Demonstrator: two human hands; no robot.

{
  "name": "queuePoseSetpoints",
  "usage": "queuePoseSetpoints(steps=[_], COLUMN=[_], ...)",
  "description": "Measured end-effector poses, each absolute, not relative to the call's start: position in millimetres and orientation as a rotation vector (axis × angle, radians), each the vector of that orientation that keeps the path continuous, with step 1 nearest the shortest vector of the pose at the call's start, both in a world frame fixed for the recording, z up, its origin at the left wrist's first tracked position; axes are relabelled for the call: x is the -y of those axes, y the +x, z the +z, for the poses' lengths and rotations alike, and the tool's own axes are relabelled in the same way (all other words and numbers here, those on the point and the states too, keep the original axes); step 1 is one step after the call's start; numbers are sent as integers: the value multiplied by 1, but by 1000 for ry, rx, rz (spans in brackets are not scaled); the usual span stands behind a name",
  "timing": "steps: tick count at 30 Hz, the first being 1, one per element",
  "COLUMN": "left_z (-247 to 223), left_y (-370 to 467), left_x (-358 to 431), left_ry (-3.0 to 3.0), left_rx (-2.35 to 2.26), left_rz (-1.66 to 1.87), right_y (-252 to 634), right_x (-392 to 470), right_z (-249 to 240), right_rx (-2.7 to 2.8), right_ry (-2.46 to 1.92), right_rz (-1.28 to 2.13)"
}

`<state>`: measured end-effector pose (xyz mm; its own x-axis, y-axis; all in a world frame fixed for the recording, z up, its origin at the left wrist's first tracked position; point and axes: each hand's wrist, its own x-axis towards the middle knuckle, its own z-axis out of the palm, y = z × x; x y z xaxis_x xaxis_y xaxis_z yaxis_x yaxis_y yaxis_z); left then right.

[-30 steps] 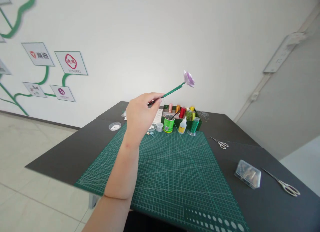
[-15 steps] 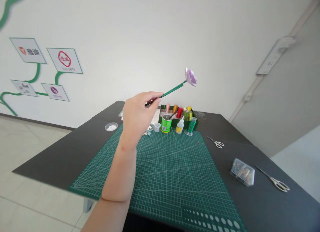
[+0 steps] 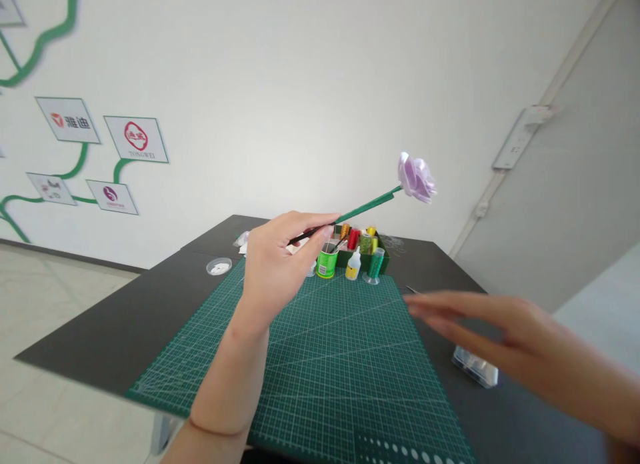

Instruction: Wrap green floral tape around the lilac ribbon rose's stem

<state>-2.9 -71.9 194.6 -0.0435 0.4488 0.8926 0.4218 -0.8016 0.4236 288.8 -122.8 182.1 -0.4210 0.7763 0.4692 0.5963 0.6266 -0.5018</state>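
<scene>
My left hand (image 3: 273,271) pinches the dark lower end of a purple fabric-like flower (image 3: 417,179) between thumb and fingertips. Its stem (image 3: 367,205) is wrapped in green and tilts up to the right, with the bloom at the far end, above the table. From the right comes my right hand (image 3: 525,337), slightly blurred, with thumb and fingers stretched out and nothing seen in them. It passes above the dark tabletop by the mat's right edge. Beneath its fingertips only a tip of the scissors (image 3: 413,290) shows.
A green cutting mat (image 3: 350,357) covers the table's middle. Behind it stand a green can (image 3: 327,264) with tools, a glue bottle (image 3: 353,265), a green thread spool (image 3: 376,265) and a box of spools. A clear case (image 3: 475,371) lies right, a small dish (image 3: 219,267) left.
My right hand has come into view from the right, covering the scissors and part of the clear case. The flower in my left hand is closer, lower and further right; the view has shifted.
</scene>
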Motion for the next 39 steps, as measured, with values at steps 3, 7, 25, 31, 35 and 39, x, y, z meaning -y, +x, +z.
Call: queuePoseSetpoints(steps=[3,7,25,31,35,39], left_z=[195,195,186,185,185,185], left_y=[1,8,38,42,40,39], left_x=[76,78,69,71,72,73], left_ry=[2174,2170,1983,1884,1909,1929], left_rx=[-933,-847,-851,-840,-850,-921], left_rz=[2012,1945,1891,1919,1926,1947], right_y=[229,166,168,170,171,172], right_x=[91,75,66,66,65,66], right_z=[199,195,174,176,175,175], right_rx=[1998,1653,1288,1285,1285,1350], right_ry=[-775,-509,-577,-491,-573,-671], right_rz=[693,946,636,723,601,408])
